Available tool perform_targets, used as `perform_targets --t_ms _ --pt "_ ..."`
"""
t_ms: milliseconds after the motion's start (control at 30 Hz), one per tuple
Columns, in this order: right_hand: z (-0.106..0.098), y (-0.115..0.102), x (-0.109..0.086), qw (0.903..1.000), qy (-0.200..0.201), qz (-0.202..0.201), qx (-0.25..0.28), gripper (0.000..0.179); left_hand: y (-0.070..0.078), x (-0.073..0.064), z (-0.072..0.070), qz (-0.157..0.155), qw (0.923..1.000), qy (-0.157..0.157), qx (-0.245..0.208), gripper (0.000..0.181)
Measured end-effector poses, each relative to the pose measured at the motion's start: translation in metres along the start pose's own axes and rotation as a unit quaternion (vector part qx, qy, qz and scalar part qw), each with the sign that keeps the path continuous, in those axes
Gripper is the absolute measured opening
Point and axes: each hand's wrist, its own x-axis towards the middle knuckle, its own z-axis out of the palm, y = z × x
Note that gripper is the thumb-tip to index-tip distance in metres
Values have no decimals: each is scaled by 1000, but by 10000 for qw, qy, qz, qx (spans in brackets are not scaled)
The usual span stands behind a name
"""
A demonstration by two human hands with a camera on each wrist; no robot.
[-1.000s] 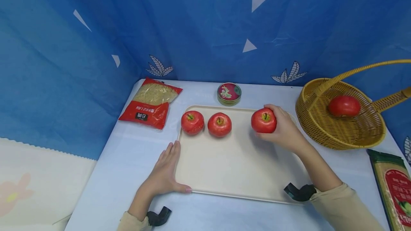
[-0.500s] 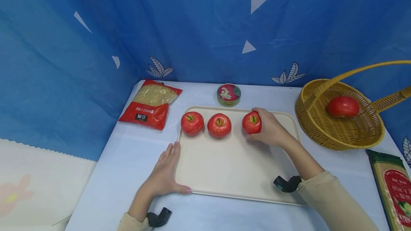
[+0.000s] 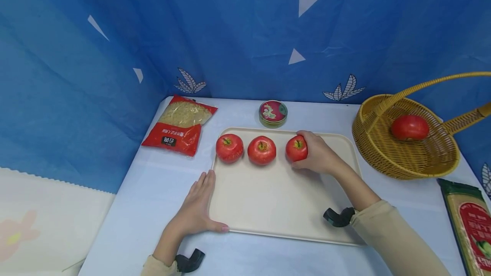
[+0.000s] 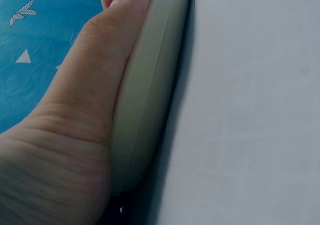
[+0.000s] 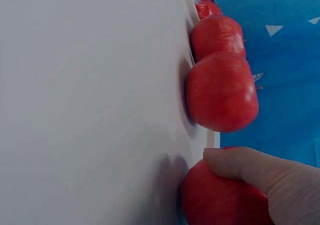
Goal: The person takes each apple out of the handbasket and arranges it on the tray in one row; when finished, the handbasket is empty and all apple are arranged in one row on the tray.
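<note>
My right hand (image 3: 315,153) grips a red apple (image 3: 296,148) close over the cream tray (image 3: 276,199), fingers behind it and thumb in front. In the right wrist view the thumb lies across that apple (image 5: 220,195). To its left on the tray, along the back edge, sit two more apples: a middle one (image 3: 262,150) and one in the back left corner (image 3: 229,148). My left hand (image 3: 195,208) rests at the tray's front left corner, fingers straight along the left side and thumb at the front edge. The left wrist view shows it against the tray's side wall (image 4: 145,95).
A wicker basket (image 3: 406,167) with a tall handle stands at the right, one red apple (image 3: 410,127) inside. Behind the tray is a round tin (image 3: 273,113). A red food bag (image 3: 180,125) lies back left, and a green-topped packet (image 3: 469,225) lies front right.
My right hand has carried the apple leftward and down, closer to the middle apple and the tray. The left hand stays in place at the tray's corner.
</note>
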Motion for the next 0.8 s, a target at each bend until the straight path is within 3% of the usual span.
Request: perform_targets --t_ms 300,800 --pt "1 3 2 9993 -242 -21 273 108 1 0 1 -47 10000 -3 -20 153" --pt "6 14 0 9978 -192 -194 602 114 0 1 1 -13 10000 37 8 156"
